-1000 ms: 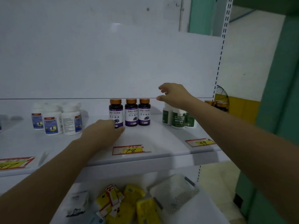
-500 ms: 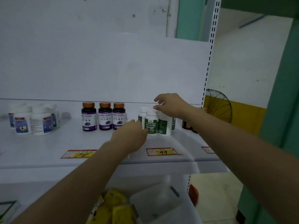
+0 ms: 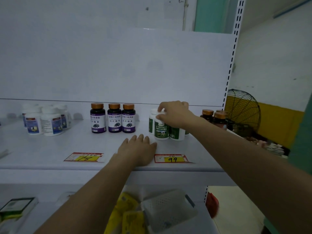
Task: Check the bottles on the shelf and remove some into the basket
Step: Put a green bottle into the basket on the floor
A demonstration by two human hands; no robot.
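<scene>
On the white shelf [image 3: 50, 149] stands a cluster of white bottles with green labels [image 3: 161, 130]. My right hand [image 3: 175, 114] grips the white cap of the front bottle from above. My left hand [image 3: 137, 149] lies flat on the shelf, fingers straight, just left of that cluster and holding nothing. Three purple-labelled bottles with gold caps [image 3: 114, 118] stand in a row to the left. Further left is a group of white bottles with blue labels [image 3: 45, 120]. A pale perforated basket [image 3: 167, 208] sits below the shelf.
Price tags reading 78 [image 3: 83, 157] and 99 [image 3: 171, 158] lie at the shelf's front edge. Brown bottles with gold caps [image 3: 214, 117] stand at the far right. Yellow packets [image 3: 128, 215] lie on the lower shelf. A black fan [image 3: 243, 112] stands beyond the upright.
My right hand has dropped onto the cap of the front green-label bottle and closed on it. My left hand has settled flat on the shelf left of that cluster.
</scene>
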